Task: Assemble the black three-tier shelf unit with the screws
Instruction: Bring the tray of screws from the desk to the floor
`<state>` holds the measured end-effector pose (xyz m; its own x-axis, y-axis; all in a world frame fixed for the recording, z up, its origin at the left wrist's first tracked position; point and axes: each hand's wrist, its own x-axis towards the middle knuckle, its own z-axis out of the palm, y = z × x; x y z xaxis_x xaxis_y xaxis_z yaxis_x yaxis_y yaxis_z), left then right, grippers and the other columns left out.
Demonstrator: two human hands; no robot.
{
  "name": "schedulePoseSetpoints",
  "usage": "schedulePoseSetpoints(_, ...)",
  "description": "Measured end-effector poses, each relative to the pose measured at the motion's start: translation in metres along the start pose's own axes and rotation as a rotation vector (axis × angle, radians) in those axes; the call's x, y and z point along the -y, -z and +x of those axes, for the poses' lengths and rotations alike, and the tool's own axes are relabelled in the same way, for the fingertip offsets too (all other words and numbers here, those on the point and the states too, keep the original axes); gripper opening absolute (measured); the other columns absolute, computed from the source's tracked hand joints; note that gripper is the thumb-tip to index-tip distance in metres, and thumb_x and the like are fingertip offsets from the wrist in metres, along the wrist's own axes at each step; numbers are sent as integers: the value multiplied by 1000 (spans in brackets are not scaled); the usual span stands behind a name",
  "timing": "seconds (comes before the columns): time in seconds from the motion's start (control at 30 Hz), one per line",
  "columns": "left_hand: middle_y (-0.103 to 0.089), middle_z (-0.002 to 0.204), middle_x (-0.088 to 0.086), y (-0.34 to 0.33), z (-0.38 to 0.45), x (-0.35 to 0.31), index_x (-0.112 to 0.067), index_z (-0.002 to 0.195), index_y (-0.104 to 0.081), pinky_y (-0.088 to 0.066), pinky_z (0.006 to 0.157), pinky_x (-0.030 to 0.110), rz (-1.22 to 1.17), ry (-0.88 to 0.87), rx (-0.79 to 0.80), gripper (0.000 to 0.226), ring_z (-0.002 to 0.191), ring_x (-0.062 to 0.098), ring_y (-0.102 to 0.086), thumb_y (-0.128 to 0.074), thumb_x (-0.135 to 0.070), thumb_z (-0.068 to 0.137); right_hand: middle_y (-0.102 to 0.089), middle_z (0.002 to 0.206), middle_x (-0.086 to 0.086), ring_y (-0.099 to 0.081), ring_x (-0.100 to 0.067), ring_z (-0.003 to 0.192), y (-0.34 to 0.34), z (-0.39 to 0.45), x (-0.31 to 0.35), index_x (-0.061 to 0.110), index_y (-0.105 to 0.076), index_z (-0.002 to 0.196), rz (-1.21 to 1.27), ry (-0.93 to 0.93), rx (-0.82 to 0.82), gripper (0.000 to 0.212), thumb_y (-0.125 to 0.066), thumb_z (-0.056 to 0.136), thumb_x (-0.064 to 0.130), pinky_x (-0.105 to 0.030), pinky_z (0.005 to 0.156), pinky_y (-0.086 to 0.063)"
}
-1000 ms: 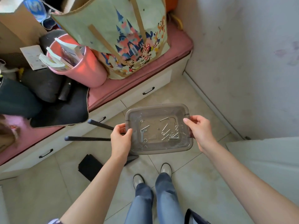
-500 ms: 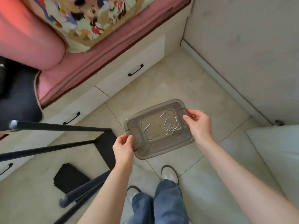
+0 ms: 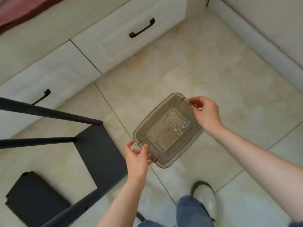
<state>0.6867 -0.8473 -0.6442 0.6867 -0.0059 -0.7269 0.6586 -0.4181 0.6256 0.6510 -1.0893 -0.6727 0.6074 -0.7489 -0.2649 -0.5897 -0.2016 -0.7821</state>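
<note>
Closest to me are my jeans [image 3: 191, 210] and one pale shoe [image 3: 204, 192] on the tiled floor [image 3: 180, 71]; I judge I am bending over to set things down within reach. Just above them my left hand [image 3: 136, 158] pinches the near corner of a clear plastic tub [image 3: 146, 126], fingers curled on the rim, though blur hides how firmly. My right hand [image 3: 205, 112] pinches the far corner, thumb and fingers closed on the edge. Holding opposite corners keeps the tub level, so the screws [image 3: 176, 126], loose on its bottom and bunched toward my right hand, do not slide out. To my left the shelf unit lies on its side: a black panel [image 3: 100, 153] with black poles [image 3: 49, 113] running off the left edge, laid flat, I guess, so its ends can be reached. A second black panel [image 3: 35, 197] lies apart, at lower left. Farthest off are white drawers [image 3: 106, 43] with black handles [image 3: 142, 29].
</note>
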Motion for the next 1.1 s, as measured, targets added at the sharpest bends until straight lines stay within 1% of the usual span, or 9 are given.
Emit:
schedulePoseSetpoints(0.1,-66,88,20,-3,15,11,-29,135,-31,-63,64,37,-32,17,70,46,75,35,-72,-57,-16,100,-71,100,1,-62,-12,90,-21,18,-3,10,-72,108,-76,118,58,24,-59,91,0,-22,87,-47)
schedulePoseSetpoints(0.17,-73,84,18,-5,20,17,-30,133,-30,-63,68,40,-19,18,115,42,74,35,-74,-56,-18,101,-72,103,-1,-61,-11,91,-32,30,-2,9,-71,110,-111,183,88,25,-57,91,-1,-18,85,-44)
schedulePoseSetpoints(0.3,-76,81,13,-10,27,31,-18,123,-47,-62,64,31,-17,24,229,22,72,29,-76,-54,-21,103,-73,105,-5,-63,-13,94,-58,48,2,8,-70,110,-165,304,141,27,-55,92,-4,-16,87,-42)
schedulePoseSetpoints(0.4,-77,84,12,-14,30,43,-19,115,-47,-61,63,31,-43,44,280,14,72,30,-76,-53,-18,103,-73,109,-5,-66,-20,103,-76,57,3,9,-70,112,-207,405,180,28,-55,93,-3,-27,97,-47)
schedulePoseSetpoints(0.5,-77,84,14,-16,37,52,-15,116,-44,-61,64,32,-104,43,316,17,73,32,-76,-53,-19,103,-73,113,-4,-65,-22,108,-89,64,5,11,-70,116,-281,474,216,29,-53,95,1,-37,98,-48)
schedulePoseSetpoints(0.73,-77,84,16,-17,48,59,-12,115,-44,-59,58,30,-154,-6,333,22,65,29,-74,-59,-19,101,-72,115,-7,-63,-27,110,-95,74,7,10,-71,113,-357,482,244,29,-52,92,1,-40,97,-48)
schedulePoseSetpoints(0.9,-77,90,17,-16,49,66,-10,119,-41,-62,64,34,-200,61,435,26,69,28,-75,-57,-22,102,-70,119,-10,-62,-26,114,-98,72,9,7,-70,116,-388,500,290,30,-53,93,0,-26,99,-41)
schedulePoseSetpoints(0.97,-77,94,17,-14,49,70,-11,122,-41,-63,67,37,-190,91,447,26,72,29,-75,-55,-22,103,-67,125,-10,-59,-25,120,-98,68,9,7,-66,122,-414,519,311,31,-55,94,3,-26,101,-37)
schedulePoseSetpoints(1.1,-77,96,12,-5,51,75,-15,122,-40,-63,68,38,-18,132,455,33,79,33,-76,-53,-39,103,-57,135,-10,-50,-27,127,-85,63,-3,9,-56,132,-404,478,173,37,-59,96,16,-31,104,-34)
